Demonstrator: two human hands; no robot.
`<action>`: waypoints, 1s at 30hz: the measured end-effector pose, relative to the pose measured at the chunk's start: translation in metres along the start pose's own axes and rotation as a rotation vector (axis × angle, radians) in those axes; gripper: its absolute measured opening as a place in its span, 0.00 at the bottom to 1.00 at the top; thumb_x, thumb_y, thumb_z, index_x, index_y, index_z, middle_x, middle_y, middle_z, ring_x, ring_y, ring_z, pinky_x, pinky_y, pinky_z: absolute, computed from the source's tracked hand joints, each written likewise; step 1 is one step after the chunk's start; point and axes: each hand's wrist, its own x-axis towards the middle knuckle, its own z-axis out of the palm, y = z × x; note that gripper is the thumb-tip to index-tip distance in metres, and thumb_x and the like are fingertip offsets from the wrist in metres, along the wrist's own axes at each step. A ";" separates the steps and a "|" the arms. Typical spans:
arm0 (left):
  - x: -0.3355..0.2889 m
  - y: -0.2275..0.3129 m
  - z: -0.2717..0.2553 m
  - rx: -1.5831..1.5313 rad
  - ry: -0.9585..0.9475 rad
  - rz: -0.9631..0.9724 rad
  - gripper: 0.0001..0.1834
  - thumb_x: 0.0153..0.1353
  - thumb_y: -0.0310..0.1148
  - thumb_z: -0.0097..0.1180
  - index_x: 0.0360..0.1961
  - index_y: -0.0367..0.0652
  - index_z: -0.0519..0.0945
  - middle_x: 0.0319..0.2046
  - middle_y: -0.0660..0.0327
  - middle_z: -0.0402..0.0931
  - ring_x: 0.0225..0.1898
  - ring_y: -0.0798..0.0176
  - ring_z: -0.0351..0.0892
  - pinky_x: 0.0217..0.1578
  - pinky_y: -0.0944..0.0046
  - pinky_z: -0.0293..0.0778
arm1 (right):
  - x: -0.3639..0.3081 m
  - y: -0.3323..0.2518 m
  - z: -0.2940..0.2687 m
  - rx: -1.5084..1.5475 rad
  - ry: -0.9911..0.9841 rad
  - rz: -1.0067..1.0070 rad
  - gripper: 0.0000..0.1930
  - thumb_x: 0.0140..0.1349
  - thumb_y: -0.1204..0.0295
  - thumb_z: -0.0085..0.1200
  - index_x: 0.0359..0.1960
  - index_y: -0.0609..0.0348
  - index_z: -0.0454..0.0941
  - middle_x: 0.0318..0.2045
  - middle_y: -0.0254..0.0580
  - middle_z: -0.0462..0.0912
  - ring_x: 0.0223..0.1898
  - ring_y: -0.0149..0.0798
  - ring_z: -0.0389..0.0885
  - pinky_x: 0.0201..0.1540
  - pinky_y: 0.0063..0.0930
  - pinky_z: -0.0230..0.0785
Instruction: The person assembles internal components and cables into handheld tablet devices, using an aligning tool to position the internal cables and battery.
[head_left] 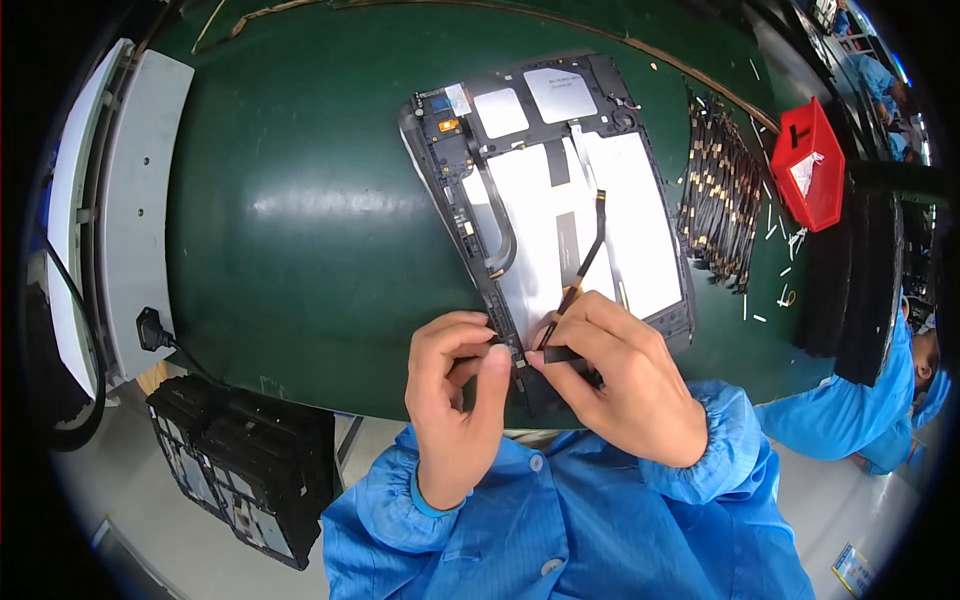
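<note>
An opened tablet chassis (480,215) with white inner panels lies tilted on the green work mat (300,220). A thin black flex cable (588,252) runs from the middle of the chassis down to its near edge. My right hand (625,375) pinches the lower end of that cable between thumb and forefinger. My left hand (455,390) presses its fingertips on the chassis's near edge, right beside the cable end. Both wrists wear blue sleeves.
A pile of spare flex cables (718,195) lies right of the tablet, with a red bin (808,165) beyond it. A grey machine (120,210) stands at the left. A black tray stack (245,465) sits below the table edge. Another person's blue sleeve (850,410) is at the right.
</note>
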 end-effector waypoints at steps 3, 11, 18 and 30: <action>-0.002 -0.001 0.000 -0.037 0.009 0.003 0.10 0.60 0.20 0.53 0.43 0.34 0.71 0.48 0.54 0.68 0.43 0.67 0.74 0.41 0.70 0.75 | -0.001 0.002 0.001 0.015 -0.013 -0.009 0.07 0.50 0.80 0.55 0.33 0.65 0.75 0.32 0.46 0.71 0.32 0.50 0.75 0.34 0.38 0.69; -0.003 -0.003 -0.002 0.025 -0.025 0.034 0.11 0.60 0.19 0.52 0.45 0.34 0.72 0.49 0.54 0.68 0.43 0.67 0.74 0.42 0.70 0.74 | 0.001 0.004 0.006 0.017 0.010 -0.016 0.07 0.49 0.82 0.54 0.31 0.65 0.74 0.30 0.46 0.69 0.31 0.51 0.74 0.32 0.39 0.67; -0.003 -0.004 -0.001 0.022 -0.014 0.045 0.11 0.60 0.19 0.52 0.44 0.34 0.72 0.49 0.53 0.67 0.43 0.67 0.74 0.41 0.70 0.74 | 0.001 -0.003 0.005 0.033 0.014 0.044 0.07 0.49 0.86 0.54 0.31 0.67 0.76 0.31 0.48 0.74 0.33 0.49 0.77 0.35 0.34 0.69; 0.000 -0.004 0.003 0.011 0.003 0.064 0.13 0.56 0.16 0.55 0.43 0.33 0.72 0.48 0.53 0.67 0.41 0.67 0.75 0.39 0.71 0.75 | 0.001 -0.001 0.010 0.025 0.053 0.032 0.07 0.49 0.86 0.55 0.31 0.67 0.76 0.30 0.48 0.74 0.32 0.49 0.76 0.35 0.34 0.69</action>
